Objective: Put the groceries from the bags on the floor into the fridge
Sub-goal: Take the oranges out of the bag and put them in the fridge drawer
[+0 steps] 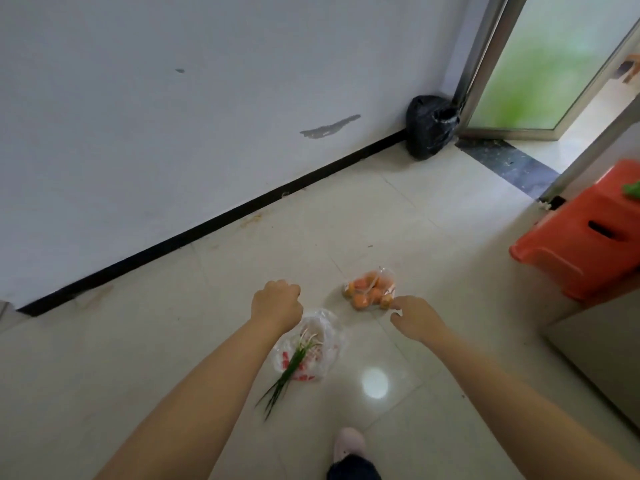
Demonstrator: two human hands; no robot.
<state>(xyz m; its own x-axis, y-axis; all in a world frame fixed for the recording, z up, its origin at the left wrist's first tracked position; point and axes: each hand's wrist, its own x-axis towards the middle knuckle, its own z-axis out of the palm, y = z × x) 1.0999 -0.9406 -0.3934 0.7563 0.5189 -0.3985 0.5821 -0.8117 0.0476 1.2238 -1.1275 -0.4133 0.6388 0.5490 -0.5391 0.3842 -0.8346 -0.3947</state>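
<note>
Over the floor [433,216], the left hand [277,301] is a closed fist above the scallion bag [318,341], holding nothing visible, while the right hand's [417,317] curled fingers [396,315] reach the orange bag [370,287].

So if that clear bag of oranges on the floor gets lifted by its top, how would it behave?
The bag of oranges looks like thin, floppy plastic, so it would probably sag and swing. Several round fruits suggest fair weight for its size. If the top opens, they would likely roll across the smooth floor tiles.
</note>
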